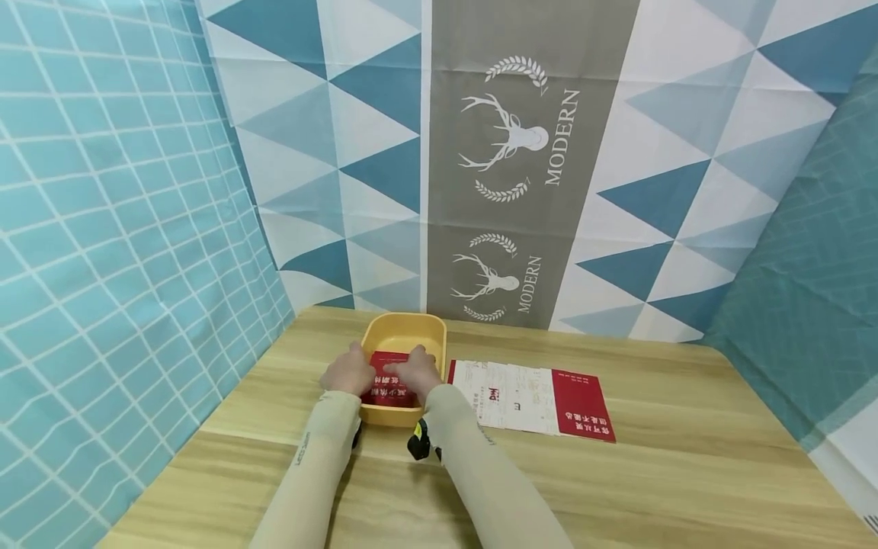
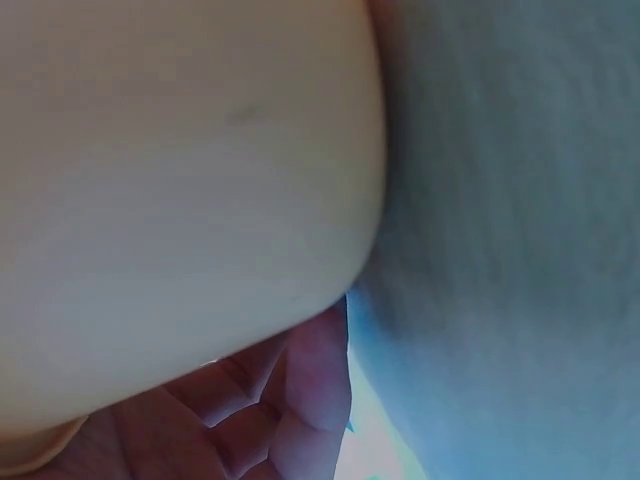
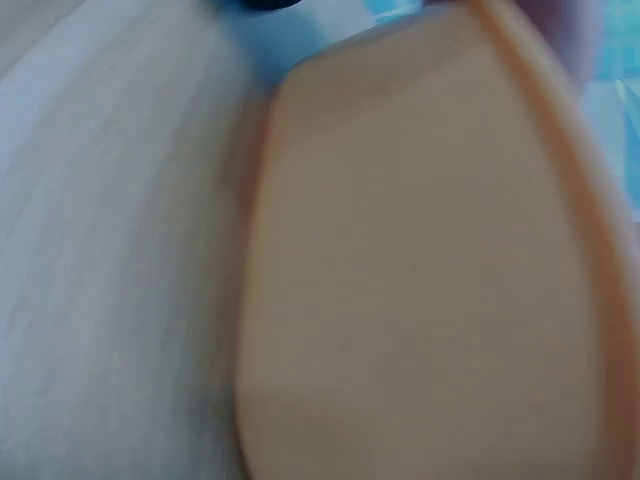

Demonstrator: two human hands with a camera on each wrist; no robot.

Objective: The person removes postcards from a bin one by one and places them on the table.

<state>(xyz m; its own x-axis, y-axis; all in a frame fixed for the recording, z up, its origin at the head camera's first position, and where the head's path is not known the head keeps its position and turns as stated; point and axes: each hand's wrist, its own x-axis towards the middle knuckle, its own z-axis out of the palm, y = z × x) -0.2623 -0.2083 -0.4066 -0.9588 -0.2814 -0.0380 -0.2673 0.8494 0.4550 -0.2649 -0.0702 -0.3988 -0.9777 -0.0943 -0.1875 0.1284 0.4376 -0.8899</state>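
Observation:
A red card with white printed characters (image 1: 389, 389) is in the front part of a yellow tray (image 1: 370, 415). My left hand (image 1: 348, 370) reaches over the tray's left rim, its fingertips at the card's left edge. From the right, my right hand (image 1: 417, 370) comes over the opposite rim, and its thumb lies across the card's upper right. How firmly either hand holds the card is not visible. In the left wrist view, bent fingers (image 2: 312, 385) show beyond the tray's pale outer wall (image 2: 180, 210). The right wrist view is mostly filled by the tray's side (image 3: 420, 260).
To the tray's right, an overlapping row of white printed cards (image 1: 511, 396) lies on the wood-grain table (image 1: 652, 465), with a red card (image 1: 579, 404) at its right end. A patterned cloth (image 1: 384, 152) hangs behind the table, and a blue checked one (image 1: 123, 229) at the left.

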